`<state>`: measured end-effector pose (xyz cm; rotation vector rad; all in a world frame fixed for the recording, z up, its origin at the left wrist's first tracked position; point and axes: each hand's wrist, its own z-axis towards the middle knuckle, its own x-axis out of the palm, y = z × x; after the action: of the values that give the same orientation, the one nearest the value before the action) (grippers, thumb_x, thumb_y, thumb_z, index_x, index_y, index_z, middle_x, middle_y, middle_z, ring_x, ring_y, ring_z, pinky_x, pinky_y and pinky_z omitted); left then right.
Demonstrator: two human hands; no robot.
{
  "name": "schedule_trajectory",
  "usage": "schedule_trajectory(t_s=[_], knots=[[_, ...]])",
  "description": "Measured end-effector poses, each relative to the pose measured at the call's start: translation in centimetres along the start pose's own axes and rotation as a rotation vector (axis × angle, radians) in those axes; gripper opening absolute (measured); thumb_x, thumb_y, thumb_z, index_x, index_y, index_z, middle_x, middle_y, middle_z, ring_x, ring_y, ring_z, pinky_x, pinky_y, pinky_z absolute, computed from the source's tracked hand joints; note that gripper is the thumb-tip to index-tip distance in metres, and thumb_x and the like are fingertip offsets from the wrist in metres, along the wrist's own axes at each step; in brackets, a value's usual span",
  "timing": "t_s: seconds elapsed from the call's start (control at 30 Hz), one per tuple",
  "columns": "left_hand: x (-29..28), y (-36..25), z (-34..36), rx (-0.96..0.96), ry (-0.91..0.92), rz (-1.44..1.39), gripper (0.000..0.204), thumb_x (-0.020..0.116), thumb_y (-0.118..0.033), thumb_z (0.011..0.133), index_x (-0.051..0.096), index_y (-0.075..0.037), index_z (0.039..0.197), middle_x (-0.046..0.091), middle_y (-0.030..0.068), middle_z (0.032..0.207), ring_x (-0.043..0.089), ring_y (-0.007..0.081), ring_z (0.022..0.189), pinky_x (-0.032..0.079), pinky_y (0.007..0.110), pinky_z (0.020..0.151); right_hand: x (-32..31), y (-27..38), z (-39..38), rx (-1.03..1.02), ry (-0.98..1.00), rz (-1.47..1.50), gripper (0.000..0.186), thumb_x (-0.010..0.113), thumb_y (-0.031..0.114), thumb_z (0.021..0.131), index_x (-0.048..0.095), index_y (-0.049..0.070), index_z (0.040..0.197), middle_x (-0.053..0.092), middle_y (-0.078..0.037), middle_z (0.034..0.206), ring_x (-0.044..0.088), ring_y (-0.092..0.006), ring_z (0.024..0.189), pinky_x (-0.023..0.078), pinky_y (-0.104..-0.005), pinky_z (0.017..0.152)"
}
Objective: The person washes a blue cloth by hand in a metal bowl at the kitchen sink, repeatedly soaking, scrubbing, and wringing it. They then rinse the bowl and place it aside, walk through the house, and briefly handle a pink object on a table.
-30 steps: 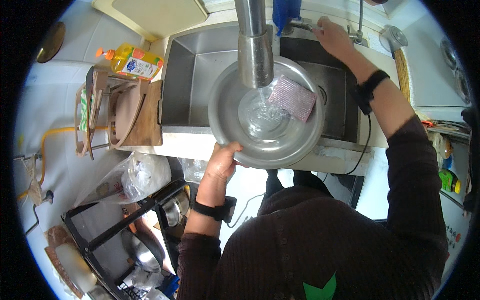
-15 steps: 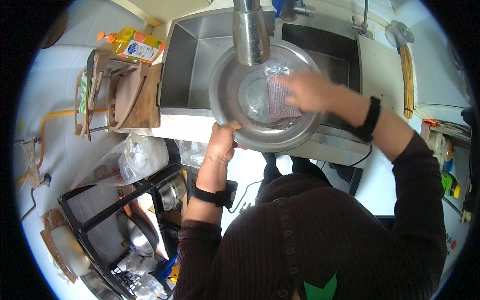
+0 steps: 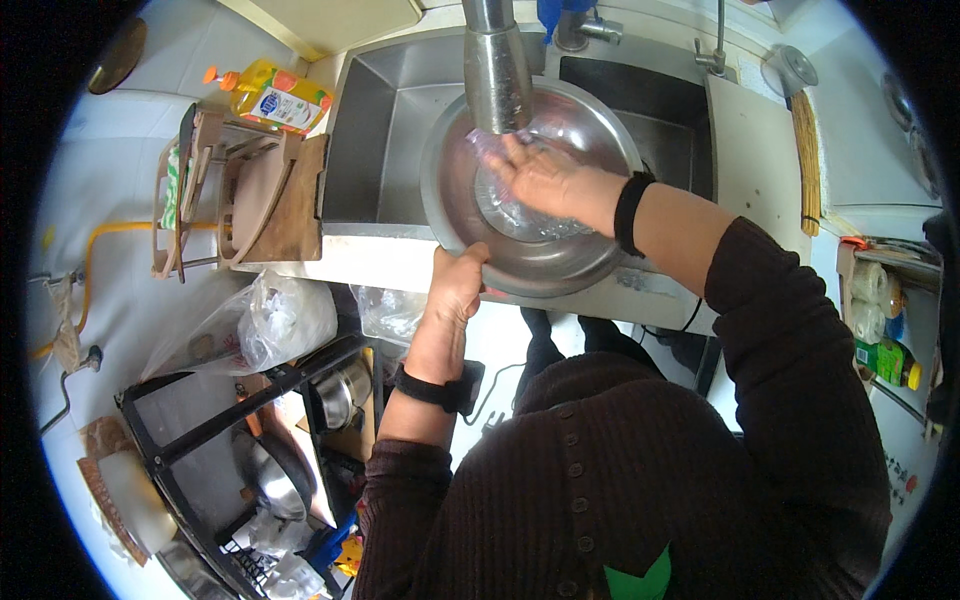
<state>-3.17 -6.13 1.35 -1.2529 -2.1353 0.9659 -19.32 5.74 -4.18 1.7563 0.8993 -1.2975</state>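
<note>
Cloth (image 3: pixel 481 146) at right hand (image 3: pixel 543 178), long axis unclear, basin (image 3: pixel 540 268) opening upward

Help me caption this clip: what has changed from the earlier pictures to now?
The right hand moved from the tap handle to the pink cloth, which shifted from the basin's right side to its left. The left hand still holds the basin.

Left hand (image 3: pixel 458 282) grips basin (image 3: pixel 590 268) at its near-left rim, thumb on top, fingers mostly hidden below. Left forearm (image 3: pixel 410 425) angles up to the same rim. Right hand (image 3: pixel 542 180) over basin's interior, fingers extended toward its far-left side. Right forearm (image 3: pixel 685 230) crosses basin's right rim, elbow bent.
</note>
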Motion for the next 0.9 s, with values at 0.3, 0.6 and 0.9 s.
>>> schedule_trajectory(t_s=[0.3, 0.6, 0.9], knots=[[0.7, 1.7, 2.6, 0.140, -0.064, -0.093, 0.022, 0.056, -0.001, 0.078, 0.059, 0.013, 0.096, 0.063, 0.0166, 0.080, 0.062, 0.0248, 0.059, 0.045, 0.033, 0.039, 1.5, -3.0, -7.2, -0.036, 0.102, -0.199, 0.029, 0.061, 0.019, 0.084, 0.059, -0.002, 0.104, 0.065, -0.024, 0.092, 0.067, -0.0368, 0.083, 0.054, -0.0420, 0.078], [0.8, 0.0, 2.3, 0.029, 0.000, -0.029, 0.026, 0.056, 0.000, 0.078, 0.057, 0.013, 0.101, 0.062, 0.0158, 0.083, 0.062, 0.0264, 0.058, 0.050, 0.037, 0.040, -2.8, 1.8, -5.9, 0.042, -0.550, 0.556, 0.032, 0.060, 0.001, 0.080, 0.057, 0.009, 0.111, 0.066, -0.010, 0.104, 0.066, -0.0328, 0.089, 0.054, -0.0424, 0.074], [0.9, 2.1, 3.1, 0.013, 0.042, -0.162, 0.027, 0.054, 0.000, 0.077, 0.054, 0.006, 0.103, 0.055, 0.0103, 0.091, 0.055, 0.0244, 0.081, 0.050, 0.041, 0.066, -3.1, 2.8, 2.5, -0.157, -0.310, 0.228, 0.047, 0.051, 0.015, 0.092, 0.046, 0.023, 0.138, 0.020, -0.012, 0.157, 0.052, -0.0343, 0.122, 0.049, -0.0401, 0.097]])
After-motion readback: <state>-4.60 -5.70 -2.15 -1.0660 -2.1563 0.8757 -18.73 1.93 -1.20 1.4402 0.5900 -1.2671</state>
